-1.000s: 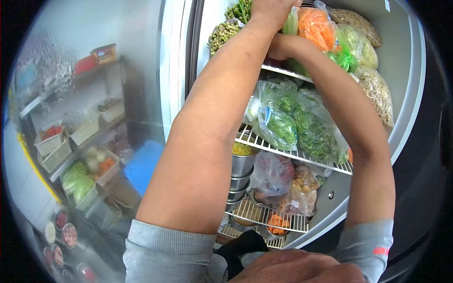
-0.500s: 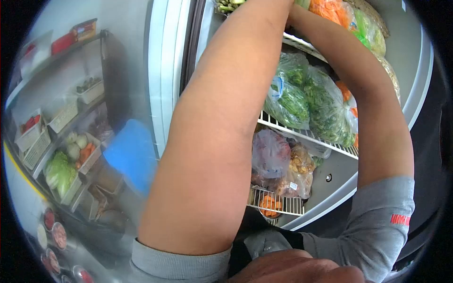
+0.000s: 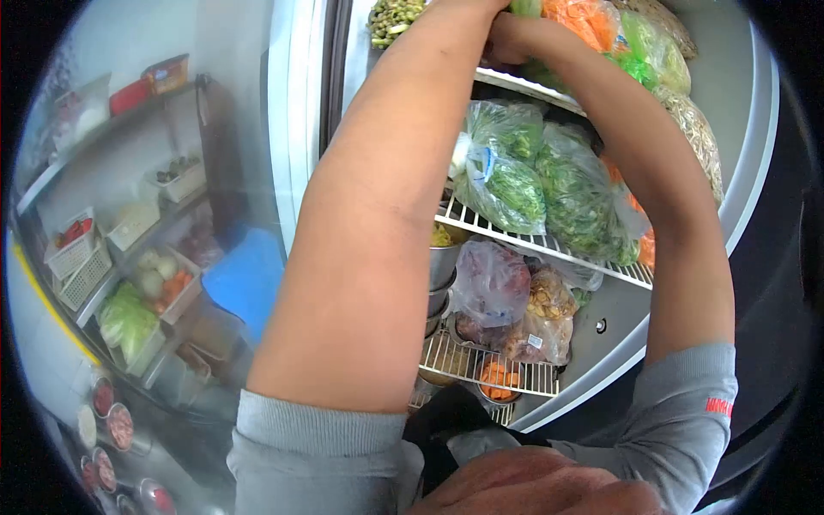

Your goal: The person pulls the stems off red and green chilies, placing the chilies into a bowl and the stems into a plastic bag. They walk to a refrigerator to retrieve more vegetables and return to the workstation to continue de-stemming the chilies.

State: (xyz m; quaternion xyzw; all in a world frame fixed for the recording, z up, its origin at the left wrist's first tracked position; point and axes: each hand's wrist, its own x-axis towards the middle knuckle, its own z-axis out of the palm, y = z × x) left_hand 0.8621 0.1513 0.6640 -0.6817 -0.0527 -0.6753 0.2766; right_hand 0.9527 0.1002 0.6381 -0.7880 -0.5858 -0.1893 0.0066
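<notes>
My left forearm reaches up into an open refrigerator, and the left hand lies beyond the top edge of the view. My right hand is bent inward at the upper shelf, close beside the left wrist; its fingers are mostly hidden, so I cannot tell what they hold. Close to the hands sits a clear bag of orange shreds, with a bag with a green tie to its right. A bundle of green stalks shows left of my left wrist.
Bags of leafy greens fill the middle wire shelf. Below are a bag of dark red food, metal containers and a bowl of orange pieces. Vegetable baskets and a blue item show at left.
The view has shifted slightly, and both arms appear a little further left. More of my right hand and the green stalks now shows, and metal containers have come into sight.
</notes>
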